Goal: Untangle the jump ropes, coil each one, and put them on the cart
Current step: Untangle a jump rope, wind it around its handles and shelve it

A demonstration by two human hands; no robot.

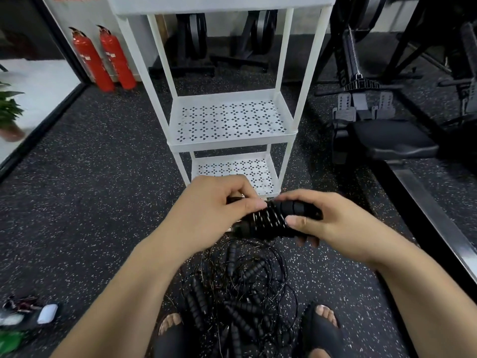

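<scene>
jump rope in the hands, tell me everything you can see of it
The black jump rope with ribbed, foam-looking handles is held roughly level above the speckled black floor, in front of the lowest shelf of the white metal cart. Its thin, glossy cord is wound in close turns around the handles. The left hand pinches one end, seemingly the cord; the right hand grips the handles at the other. The tangled pile of black jump ropes lies below it.

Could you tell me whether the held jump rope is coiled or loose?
Coiled: the jump rope has cord wound in tight turns round its handles, gripped by the left hand and right hand.
</scene>
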